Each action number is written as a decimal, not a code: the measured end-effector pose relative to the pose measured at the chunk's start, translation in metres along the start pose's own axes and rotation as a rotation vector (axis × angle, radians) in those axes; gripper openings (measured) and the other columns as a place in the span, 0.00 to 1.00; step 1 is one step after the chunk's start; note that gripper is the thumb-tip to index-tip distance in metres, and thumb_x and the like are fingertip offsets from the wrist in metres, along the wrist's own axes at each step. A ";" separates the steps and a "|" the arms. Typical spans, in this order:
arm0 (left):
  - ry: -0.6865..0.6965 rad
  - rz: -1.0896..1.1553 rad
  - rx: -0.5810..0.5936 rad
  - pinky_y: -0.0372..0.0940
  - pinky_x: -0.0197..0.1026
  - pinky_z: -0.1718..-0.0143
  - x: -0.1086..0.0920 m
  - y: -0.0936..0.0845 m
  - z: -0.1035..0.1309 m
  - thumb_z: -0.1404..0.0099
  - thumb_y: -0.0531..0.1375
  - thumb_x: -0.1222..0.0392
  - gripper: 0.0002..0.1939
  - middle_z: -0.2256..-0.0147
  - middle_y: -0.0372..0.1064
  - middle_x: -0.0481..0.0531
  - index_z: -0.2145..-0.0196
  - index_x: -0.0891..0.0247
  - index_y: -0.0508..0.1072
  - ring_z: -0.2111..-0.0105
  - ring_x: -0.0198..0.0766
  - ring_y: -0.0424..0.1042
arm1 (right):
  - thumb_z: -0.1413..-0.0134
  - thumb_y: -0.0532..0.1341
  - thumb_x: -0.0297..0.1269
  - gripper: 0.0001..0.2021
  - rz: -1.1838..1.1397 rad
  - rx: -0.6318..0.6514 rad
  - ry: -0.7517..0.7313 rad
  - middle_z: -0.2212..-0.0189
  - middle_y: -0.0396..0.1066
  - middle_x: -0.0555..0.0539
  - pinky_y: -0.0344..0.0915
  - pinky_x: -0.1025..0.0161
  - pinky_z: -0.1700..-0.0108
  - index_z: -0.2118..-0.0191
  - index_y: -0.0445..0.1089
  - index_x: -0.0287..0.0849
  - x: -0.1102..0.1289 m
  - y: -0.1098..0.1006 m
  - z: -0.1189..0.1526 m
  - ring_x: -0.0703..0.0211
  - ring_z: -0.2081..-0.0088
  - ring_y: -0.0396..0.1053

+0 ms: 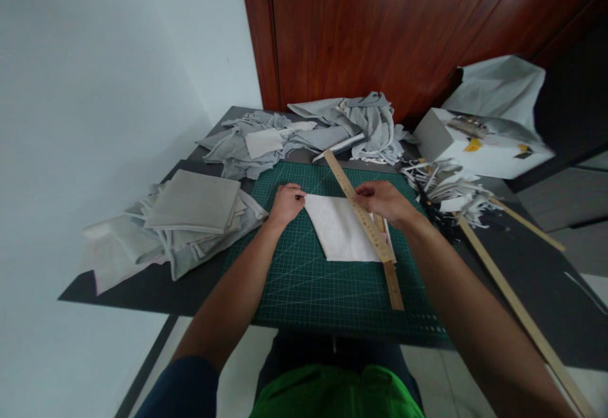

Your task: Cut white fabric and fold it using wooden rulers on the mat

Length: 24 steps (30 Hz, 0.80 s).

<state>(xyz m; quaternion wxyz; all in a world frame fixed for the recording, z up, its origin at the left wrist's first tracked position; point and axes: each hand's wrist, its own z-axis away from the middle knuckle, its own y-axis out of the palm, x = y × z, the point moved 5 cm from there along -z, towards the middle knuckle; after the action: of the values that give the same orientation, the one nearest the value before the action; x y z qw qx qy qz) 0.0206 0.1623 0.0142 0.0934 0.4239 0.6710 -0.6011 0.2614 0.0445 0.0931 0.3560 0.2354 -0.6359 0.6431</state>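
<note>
On the green cutting mat [304, 285] lies a pale piece of fabric [339, 231]. My left hand [287, 204] is at its upper left corner, fingers closed around something small and dark that I cannot make out. My right hand [382, 201] holds a wooden ruler [344, 183] that slants across the fabric from upper left to lower right. A second wooden ruler [393, 286] lies partly beneath the first, at the fabric's right side, its lower end on the mat.
Stacked fabric pieces [194, 202] lie left of the mat. Grey scraps [370, 123] are heaped behind it. On the right are a white box [479, 149], thin offcuts [456, 190] and a long wooden strip [513, 304].
</note>
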 end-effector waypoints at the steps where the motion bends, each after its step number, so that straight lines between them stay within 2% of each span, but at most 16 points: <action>1: 0.000 0.002 -0.003 0.73 0.45 0.40 0.000 0.000 0.000 0.38 0.64 0.72 0.14 0.53 0.82 0.52 0.64 0.58 0.88 0.54 0.41 0.81 | 0.46 0.66 0.34 0.06 -0.053 0.012 0.029 0.71 0.80 0.48 0.66 0.66 0.70 0.65 0.81 0.41 -0.003 0.009 0.001 0.59 0.71 0.73; 3: 0.004 0.004 -0.007 0.73 0.45 0.40 0.001 0.001 0.000 0.37 0.64 0.72 0.14 0.53 0.82 0.52 0.64 0.58 0.88 0.54 0.40 0.81 | 0.47 0.67 0.33 0.05 -0.149 0.018 0.095 0.74 0.77 0.49 0.66 0.66 0.72 0.65 0.80 0.40 -0.012 0.028 0.003 0.61 0.73 0.71; 5: 0.010 0.005 -0.007 0.73 0.46 0.40 0.002 0.001 0.000 0.37 0.64 0.72 0.14 0.52 0.82 0.52 0.63 0.58 0.88 0.54 0.40 0.81 | 0.47 0.67 0.32 0.04 -0.250 -0.027 0.164 0.75 0.77 0.49 0.67 0.66 0.72 0.65 0.79 0.40 -0.022 0.045 0.005 0.61 0.75 0.70; 8: 0.018 -0.003 -0.002 0.73 0.45 0.39 0.002 0.002 0.000 0.37 0.64 0.72 0.14 0.53 0.82 0.52 0.63 0.59 0.88 0.53 0.40 0.81 | 0.49 0.66 0.31 0.02 -0.292 -0.042 0.192 0.75 0.77 0.48 0.68 0.64 0.72 0.67 0.77 0.40 -0.028 0.064 0.007 0.60 0.75 0.72; 12: 0.020 -0.019 -0.001 0.73 0.45 0.39 0.003 0.002 0.000 0.38 0.64 0.72 0.13 0.53 0.82 0.53 0.63 0.59 0.88 0.52 0.41 0.81 | 0.47 0.66 0.31 0.04 0.013 -0.192 0.166 0.70 0.79 0.46 0.73 0.59 0.63 0.64 0.77 0.42 -0.025 0.063 0.010 0.53 0.68 0.77; 15: 0.026 -0.015 -0.004 0.73 0.45 0.40 0.002 0.001 0.000 0.37 0.64 0.72 0.13 0.53 0.82 0.52 0.63 0.59 0.88 0.53 0.40 0.81 | 0.45 0.64 0.30 0.11 0.272 -0.288 0.125 0.65 0.81 0.40 0.74 0.54 0.55 0.56 0.78 0.40 -0.015 0.058 0.017 0.46 0.60 0.80; 18: 0.033 -0.001 -0.010 0.73 0.44 0.41 0.002 0.001 0.000 0.38 0.64 0.72 0.14 0.55 0.82 0.51 0.63 0.57 0.87 0.55 0.40 0.81 | 0.43 0.62 0.27 0.17 0.411 -0.285 0.052 0.60 0.80 0.35 0.73 0.52 0.52 0.48 0.75 0.36 -0.003 0.064 0.025 0.43 0.57 0.80; 21: 0.027 -0.001 -0.006 0.73 0.44 0.41 0.003 0.002 -0.001 0.38 0.64 0.72 0.13 0.55 0.82 0.51 0.64 0.57 0.87 0.55 0.40 0.81 | 0.43 0.60 0.23 0.18 0.469 -0.248 0.016 0.55 0.79 0.32 0.72 0.53 0.52 0.46 0.73 0.34 0.007 0.075 0.032 0.43 0.56 0.79; 24: 0.019 -0.008 -0.003 0.73 0.45 0.40 0.003 0.002 -0.001 0.38 0.64 0.72 0.13 0.54 0.82 0.52 0.64 0.58 0.87 0.54 0.40 0.81 | 0.40 0.60 0.24 0.18 0.485 -0.211 0.012 0.53 0.77 0.32 0.71 0.54 0.53 0.45 0.72 0.35 0.011 0.085 0.034 0.44 0.57 0.79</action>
<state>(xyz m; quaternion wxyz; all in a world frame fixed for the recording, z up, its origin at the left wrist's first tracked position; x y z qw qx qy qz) 0.0207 0.1641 0.0113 0.0849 0.4267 0.6745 -0.5965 0.1846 0.0177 0.0493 0.2179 0.0342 -0.7351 0.6411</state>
